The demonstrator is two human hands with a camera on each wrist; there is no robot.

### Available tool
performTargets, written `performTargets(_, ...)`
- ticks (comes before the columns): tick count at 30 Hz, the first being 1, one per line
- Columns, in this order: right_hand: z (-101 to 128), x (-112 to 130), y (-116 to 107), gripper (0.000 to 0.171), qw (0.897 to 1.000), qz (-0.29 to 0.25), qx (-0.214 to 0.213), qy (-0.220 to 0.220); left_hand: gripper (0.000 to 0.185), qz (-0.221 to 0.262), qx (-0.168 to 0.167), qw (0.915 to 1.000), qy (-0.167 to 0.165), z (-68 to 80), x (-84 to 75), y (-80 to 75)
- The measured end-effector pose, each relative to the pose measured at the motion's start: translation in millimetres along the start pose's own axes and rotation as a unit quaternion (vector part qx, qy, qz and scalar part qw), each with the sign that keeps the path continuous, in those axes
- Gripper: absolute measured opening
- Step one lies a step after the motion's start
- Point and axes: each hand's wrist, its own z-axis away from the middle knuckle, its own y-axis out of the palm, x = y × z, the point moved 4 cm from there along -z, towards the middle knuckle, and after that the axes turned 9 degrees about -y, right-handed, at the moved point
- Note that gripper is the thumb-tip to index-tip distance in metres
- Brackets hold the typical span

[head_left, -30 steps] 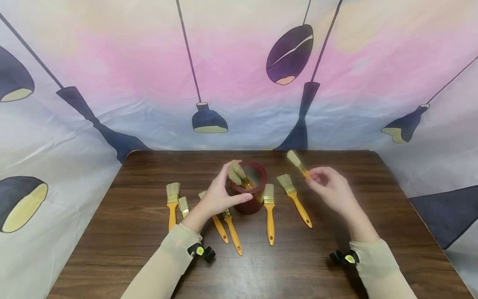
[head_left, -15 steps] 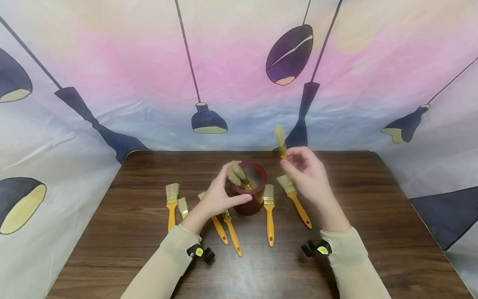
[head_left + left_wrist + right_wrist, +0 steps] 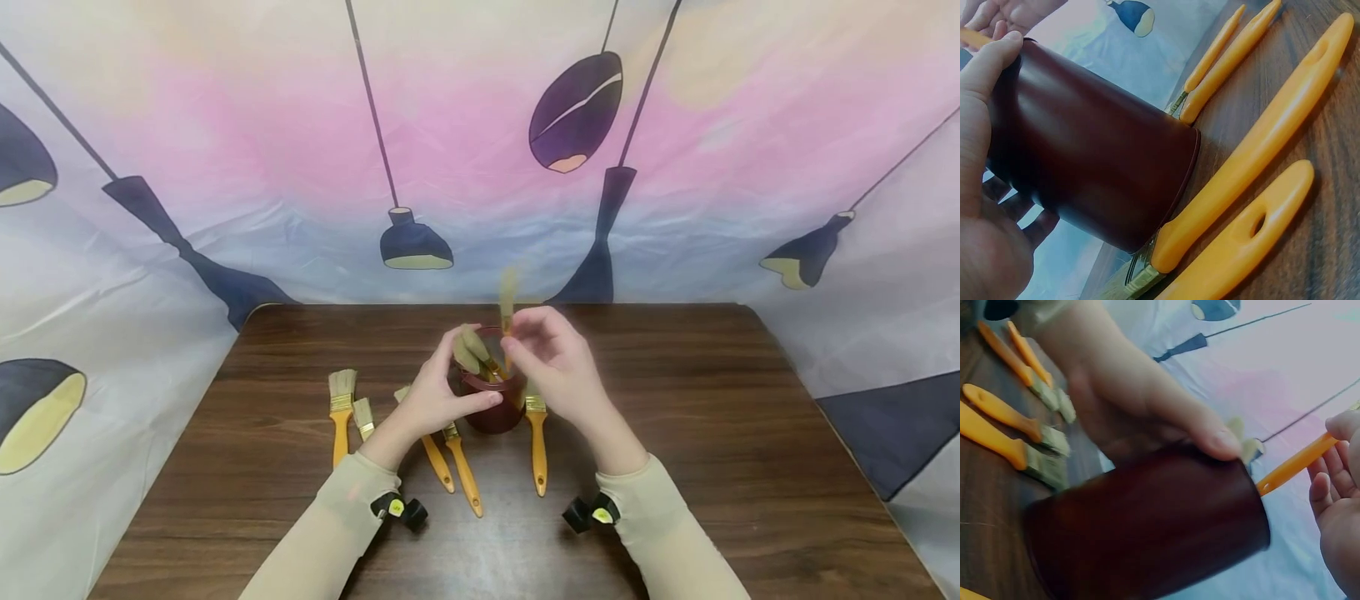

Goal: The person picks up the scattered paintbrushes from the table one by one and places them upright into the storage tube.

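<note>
Your left hand (image 3: 1141,403) wraps around a dark red cup (image 3: 1147,528), the thumb pressed along its rim. The cup stands on a dark wooden table (image 3: 985,506) and fills the lower middle of the view, which is tilted. At the right edge, your right hand (image 3: 1338,500) pinches an orange brush handle (image 3: 1294,464) whose lower end reaches the cup's mouth. Pale bristles (image 3: 1247,447) show just past your left thumb. Four more orange-handled brushes (image 3: 997,412) lie on the table at the left, behind the cup.
</note>
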Motion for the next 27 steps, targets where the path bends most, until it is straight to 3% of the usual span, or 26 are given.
performTargets(4, 3, -3, 8, 0.024, 0.998, 0.040, 0.039, -0.017, 0.099, 0.003, -0.002, 1.0000, 0.003, 0.9, -0.2, -0.9)
performTargets(9, 6, -8, 10, 0.021, 0.992, 0.096, 0.079, 0.000, 0.104, -0.002, -0.010, 0.9999, 0.000, 2.6, 0.9, -1.3)
performTargets(19, 7, -10, 8, 0.017, 0.972, 0.196, 0.125, -0.016, 0.097, 0.007, -0.003, 0.9999, 0.013, 0.1, 1.0, -0.5)
performTargets(27, 10, -15, 2, 0.025, 0.967, 0.203, 0.154, 0.026, 0.101, 0.002, -0.001, 0.9997, 0.026, -0.2, 0.6, 0.9)
